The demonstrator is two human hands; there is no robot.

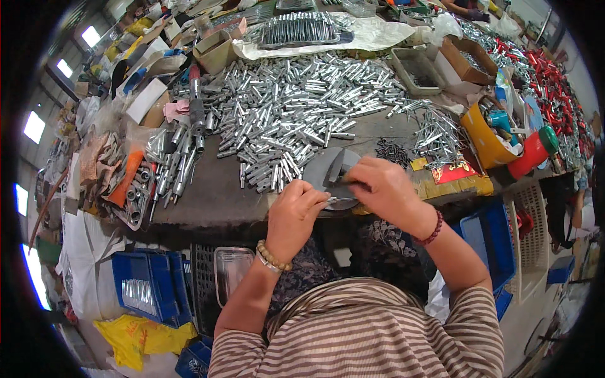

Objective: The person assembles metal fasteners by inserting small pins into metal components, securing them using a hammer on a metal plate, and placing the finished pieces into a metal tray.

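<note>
We see the left hand (pixel 295 211) and the right hand (pixel 386 189) close together at the near edge of the surface (pixel 214 189). Each grip is pinching one end of a thin metal pin (pixel 340 200), just above a grey metal block (pixel 328 169). We think the pin could slip and drop off the edge into the lap. The big pile of silver tubes (pixel 296 113) lies right behind, so a push forward could knock some over. Room is tight; only the left side is bare.
</note>
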